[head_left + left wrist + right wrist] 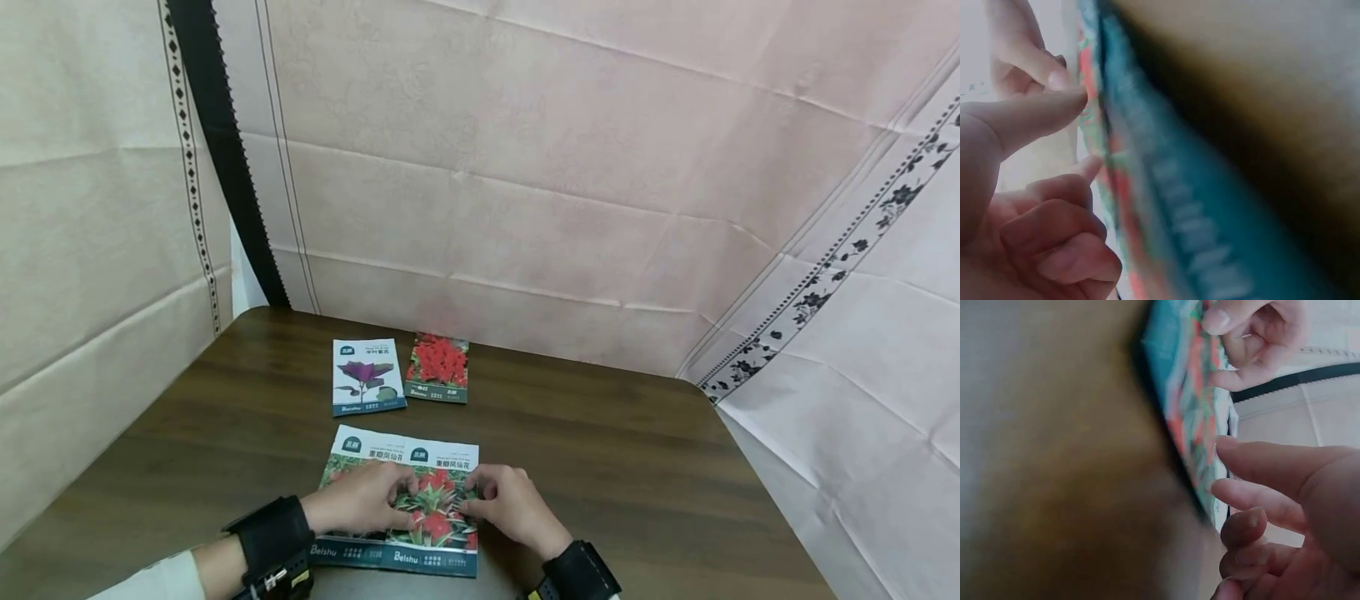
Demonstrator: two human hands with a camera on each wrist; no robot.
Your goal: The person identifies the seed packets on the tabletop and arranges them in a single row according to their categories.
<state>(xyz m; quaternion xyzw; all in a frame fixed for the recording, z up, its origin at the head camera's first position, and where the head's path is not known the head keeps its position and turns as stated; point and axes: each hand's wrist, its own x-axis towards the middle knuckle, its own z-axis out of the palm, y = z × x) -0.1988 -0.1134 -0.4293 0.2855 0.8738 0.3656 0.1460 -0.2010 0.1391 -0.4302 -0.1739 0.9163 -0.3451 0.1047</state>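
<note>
Two matching seed packets with red flowers lie side by side on the table, edges overlapping. Over the left packet [348,550] is my left hand [367,497]; its thumb and index finger, set apart, touch the right packet [431,500] near its left side. My right hand [517,508] is at that packet's right edge, thumb and index tips touching it with a gap between them. In the left wrist view the left thumb [1041,119] is extended and the other fingers are bent. The right wrist view has the right index finger and thumb [1272,462] reaching to the packet edge.
Behind the pair lie a white seed packet with a purple plant [367,377] and a packet with dense red flowers [437,368], close beside each other. The brown wooden table [615,467] ends at a hanging cloth [525,208] at the back.
</note>
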